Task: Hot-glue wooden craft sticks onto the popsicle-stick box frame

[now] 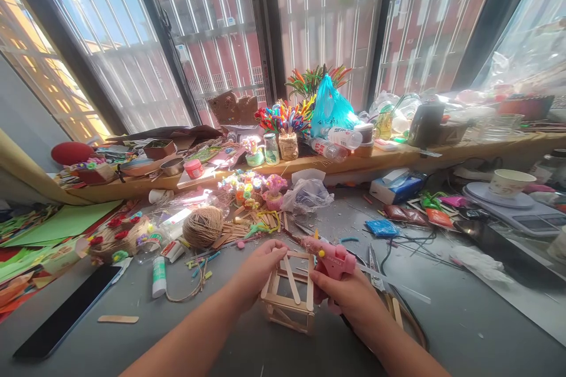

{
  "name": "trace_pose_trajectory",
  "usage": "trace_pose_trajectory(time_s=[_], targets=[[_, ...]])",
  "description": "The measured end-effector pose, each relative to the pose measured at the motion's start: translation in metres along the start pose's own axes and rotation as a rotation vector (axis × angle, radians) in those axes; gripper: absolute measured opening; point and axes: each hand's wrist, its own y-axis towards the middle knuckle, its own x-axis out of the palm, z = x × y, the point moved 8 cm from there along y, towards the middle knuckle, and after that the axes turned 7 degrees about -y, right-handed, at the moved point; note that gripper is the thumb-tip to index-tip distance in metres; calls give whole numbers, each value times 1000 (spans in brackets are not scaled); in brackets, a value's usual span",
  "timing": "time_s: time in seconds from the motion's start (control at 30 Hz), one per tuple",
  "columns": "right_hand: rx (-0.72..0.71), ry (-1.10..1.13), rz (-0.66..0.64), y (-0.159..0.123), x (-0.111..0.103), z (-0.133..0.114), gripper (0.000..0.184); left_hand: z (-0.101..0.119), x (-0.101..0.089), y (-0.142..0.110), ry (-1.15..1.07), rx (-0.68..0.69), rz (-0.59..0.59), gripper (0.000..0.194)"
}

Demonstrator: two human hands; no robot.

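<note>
My left hand is closed, its fingertips pinching the upper end of a wooden craft stick. That stick slants across the top of a small box-shaped frame built of craft sticks, which stands on the grey table. My right hand is wrapped round a pink hot glue gun. The gun's nozzle points left, above the frame's far side, and a clear glue stick juts from its back. My right fingers are close beside the frame's right edge; whether they touch it, I cannot tell.
A phone, a loose craft stick and a glue stick tube lie to the left. Behind are a twine ball and crocheted flowers. Scissors and a cord lie right, near a kitchen scale bearing a cup.
</note>
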Motion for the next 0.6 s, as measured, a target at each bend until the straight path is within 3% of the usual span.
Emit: trace_pose_trajectory(time_s=[0.1, 0.23, 0.37, 0.6], targets=[[22, -27, 0, 0, 0, 2, 80, -2, -8, 3, -133, 24, 3, 47], [-4, -10, -12, 0, -1, 0, 84, 8, -46, 13, -354, 243, 185, 37], [-15, 1, -27, 2, 0, 1, 83, 14, -74, 19, -374, 298, 267, 34], [-21, 12, -4, 3, -1, 3, 87, 16, -86, 16, -319, 299, 294, 43]])
